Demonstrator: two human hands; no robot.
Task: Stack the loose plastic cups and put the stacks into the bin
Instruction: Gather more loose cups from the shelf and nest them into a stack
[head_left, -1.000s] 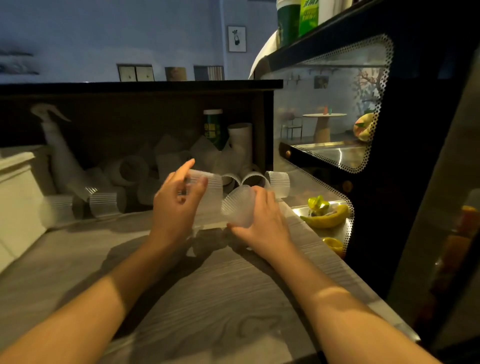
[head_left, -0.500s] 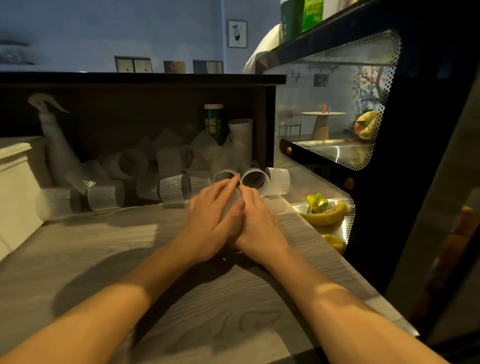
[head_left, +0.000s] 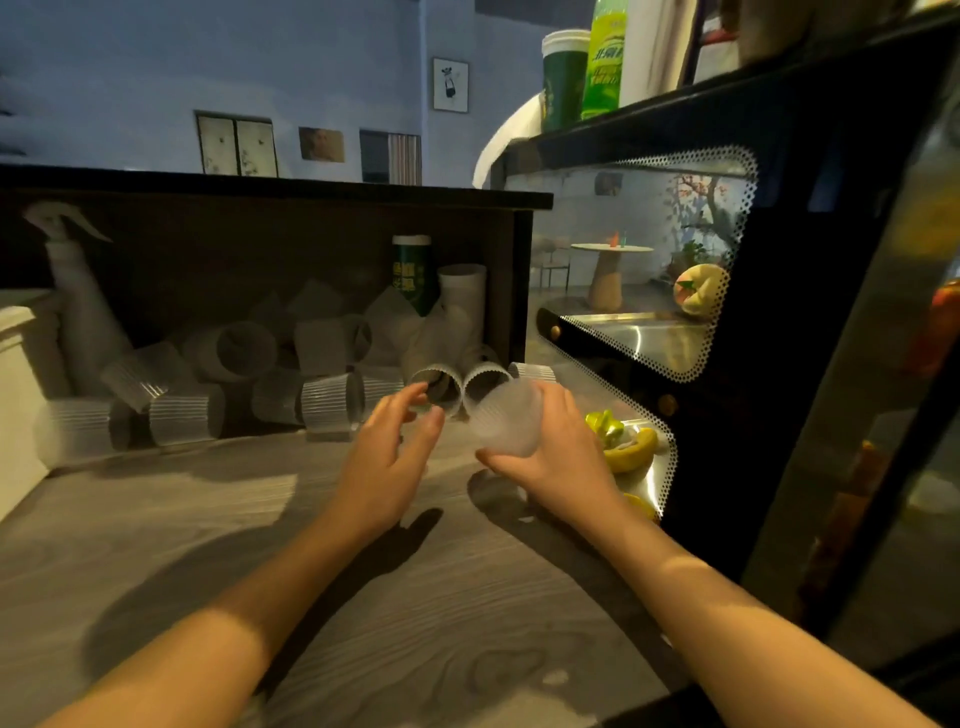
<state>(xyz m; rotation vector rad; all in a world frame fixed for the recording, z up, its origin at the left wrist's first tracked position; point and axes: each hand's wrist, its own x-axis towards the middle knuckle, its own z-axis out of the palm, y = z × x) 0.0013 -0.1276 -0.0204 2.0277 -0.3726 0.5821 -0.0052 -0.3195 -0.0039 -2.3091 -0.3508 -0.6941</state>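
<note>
My right hand (head_left: 556, 462) grips a translucent ribbed plastic cup (head_left: 506, 418), probably a small nested stack, its base turned toward me, a little above the wooden counter (head_left: 363, 597). My left hand (head_left: 387, 457) hovers just left of it with fingers spread and relaxed, holding nothing. Several loose ribbed cups (head_left: 327, 402) lie on their sides in a heap along the dark back panel, two with open mouths (head_left: 439, 387) facing me right behind my hands. No bin is clearly in view.
A white spray bottle (head_left: 78, 306) stands at the back left beside a white box (head_left: 15, 384). A green can (head_left: 413, 273) and a tall white cup stack (head_left: 462, 296) stand at the back. A glass display case (head_left: 649, 322) with fruit borders the right.
My hands were pressed together pushing one cup into the other. They have separated: the left hand has let go and moved left, the right keeps the joined cups.
</note>
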